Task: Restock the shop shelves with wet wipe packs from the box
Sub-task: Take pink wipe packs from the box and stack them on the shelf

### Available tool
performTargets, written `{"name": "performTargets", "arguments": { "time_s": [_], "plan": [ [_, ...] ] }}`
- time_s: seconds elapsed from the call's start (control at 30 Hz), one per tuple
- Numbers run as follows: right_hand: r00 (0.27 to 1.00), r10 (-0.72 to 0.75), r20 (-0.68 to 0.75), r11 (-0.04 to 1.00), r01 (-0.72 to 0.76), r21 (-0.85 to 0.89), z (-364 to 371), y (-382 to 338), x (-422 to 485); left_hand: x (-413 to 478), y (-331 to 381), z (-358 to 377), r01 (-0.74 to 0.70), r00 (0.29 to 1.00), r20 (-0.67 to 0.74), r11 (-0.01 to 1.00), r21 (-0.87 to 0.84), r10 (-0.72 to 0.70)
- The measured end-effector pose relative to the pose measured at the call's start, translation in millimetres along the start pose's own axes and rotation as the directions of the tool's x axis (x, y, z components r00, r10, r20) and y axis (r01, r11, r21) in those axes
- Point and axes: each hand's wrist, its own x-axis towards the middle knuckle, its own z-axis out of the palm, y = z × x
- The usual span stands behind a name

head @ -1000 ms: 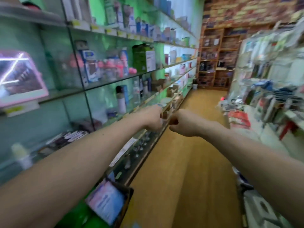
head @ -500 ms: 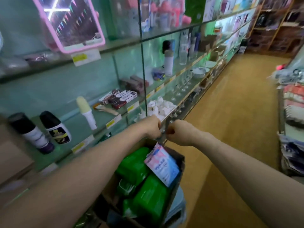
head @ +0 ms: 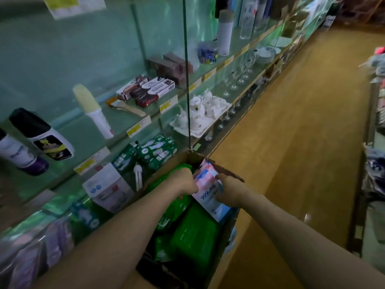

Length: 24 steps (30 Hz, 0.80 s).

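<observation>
We reach both hands into the cardboard box (head: pixel 228 232). Our left hand (head: pixel 183 182) curls round the left edge of a pink-and-blue wet wipe pack (head: pixel 210 198), and our right hand (head: pixel 229 192) pinches its right edge. The pack stands upright at the box's far right corner, above green packs (head: pixel 193 232) lying inside. Stocked packs (head: pixel 156 151) sit on the glass shelves (head: pixel 62 130) just beside the box.

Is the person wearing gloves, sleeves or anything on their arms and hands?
No. The left hand and right hand are bare: no gloves, no rings visible. Both forearms are uncovered as far as the view reaches, with no sleeve, watch or bracelet showing.
</observation>
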Motion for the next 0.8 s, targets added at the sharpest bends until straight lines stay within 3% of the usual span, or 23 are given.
{"name": "performTargets", "arguments": {
  "time_s": [0.23,0.33,0.53,0.7,0.8],
  "plan": [
    [0.998,0.060,0.030,0.998,-0.061,0.030,24.7,14.0,15.4,8.7,2.5,20.2,-0.002,1.000,0.016,0.999,-0.046,0.003],
    [0.998,0.037,0.049,0.994,-0.042,0.103,20.2,22.4,18.5,10.1,1.7,20.5,0.050,0.998,0.058,0.978,-0.201,-0.039],
    [0.999,-0.007,-0.052,0.932,0.025,0.361,3.6,18.7,23.0,15.4,-1.2,9.7,0.148,0.989,0.091,0.690,-0.709,-0.119],
    [0.992,0.053,-0.112,0.980,-0.030,0.198,1.8,16.5,31.7,15.5,-1.6,7.6,0.139,0.989,0.073,0.615,-0.776,-0.131],
    [0.996,0.085,-0.012,0.959,-0.079,0.271,8.6,18.8,33.9,16.8,-2.3,6.3,0.164,0.985,0.095,0.615,-0.771,-0.144]
  ]
}}
